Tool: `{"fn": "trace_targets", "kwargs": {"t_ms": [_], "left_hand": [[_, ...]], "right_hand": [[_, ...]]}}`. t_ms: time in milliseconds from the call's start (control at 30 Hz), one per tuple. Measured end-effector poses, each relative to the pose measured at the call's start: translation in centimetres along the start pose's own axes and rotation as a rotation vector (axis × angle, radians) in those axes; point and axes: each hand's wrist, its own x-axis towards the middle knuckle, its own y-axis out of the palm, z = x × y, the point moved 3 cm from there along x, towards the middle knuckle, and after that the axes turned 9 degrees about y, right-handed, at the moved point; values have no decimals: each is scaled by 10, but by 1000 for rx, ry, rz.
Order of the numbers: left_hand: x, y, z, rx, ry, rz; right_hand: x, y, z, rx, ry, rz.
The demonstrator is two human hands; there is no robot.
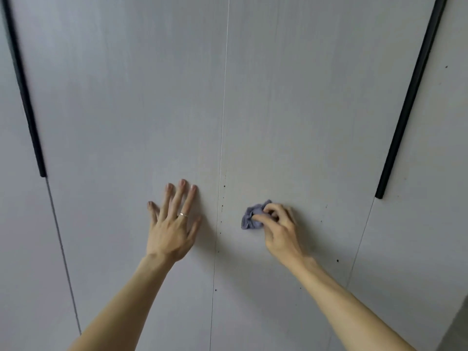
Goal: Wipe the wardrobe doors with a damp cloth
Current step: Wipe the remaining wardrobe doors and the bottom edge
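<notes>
Wardrobe doors [126,97], grey and speckled: left hand [172,229] flat on them, right hand [281,229] gripping bunched cloth [250,219].

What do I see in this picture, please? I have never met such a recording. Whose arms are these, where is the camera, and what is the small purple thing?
There is no machine here. A person wears one camera on the head, so you see their own two arms reaching forward. In front stand grey wardrobe doors, which meet at a thin vertical seam. A long black handle runs at each outer side. The left hand lies flat on the door left of the seam, fingers straight, with a ring on one finger. The right hand grips a crumpled purple cloth and holds it against the door right of the seam. Small dark specks dot the doors.
</notes>
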Motion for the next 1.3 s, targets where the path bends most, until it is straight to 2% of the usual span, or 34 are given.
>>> {"fn": "trace_targets", "kwargs": {"t_ms": [67, 167, 267, 367, 433, 500, 533, 567, 733, 833, 933, 1000, 1100, 1200, 1300], "left_hand": [[0, 2, 1, -10, 3, -10], [2, 7, 4, 8, 5, -30], [2, 12, 4, 10, -1, -48], [0, 14, 7, 17, 11, -66], [0, 14, 10, 15, 23, -82], [0, 15, 11, 19, 33, -106], [0, 17, 10, 22, 40, -118], [0, 17, 11, 27, 44, -129], [1, 19, 12, 47, 56, -148], [2, 17, 12, 49, 67, -149], [1, 17, 13, 44, 67, -167], [2, 12, 13, 57, 89, -187], [-8, 1, 25, 146, 142, -177], [-30, -5, 50, 192, 47, -160], [-49, -2, 69, 207, 3, -162]], "right_hand": [[6, 2, 6, -19, -50, 54], [68, -15, 22, -2, -33, -59], [125, -30, 36, 29, 66, -189], [119, -19, 47, 41, 99, -220], [81, 1, 51, 27, -92, -97], [45, 16, 54, -68, -290, 137], [42, 17, 54, -103, -321, 212], [52, 14, 56, -99, -310, 212], [142, -6, 70, 29, 54, -204], [120, 7, 71, -26, -33, -188], [69, 24, 71, -87, -266, 0], [68, 26, 75, -83, -257, 45], [113, 25, 102, -34, -153, -69], [168, 29, 136, 39, -39, -195], [160, 55, 161, 26, -117, -192]]}}
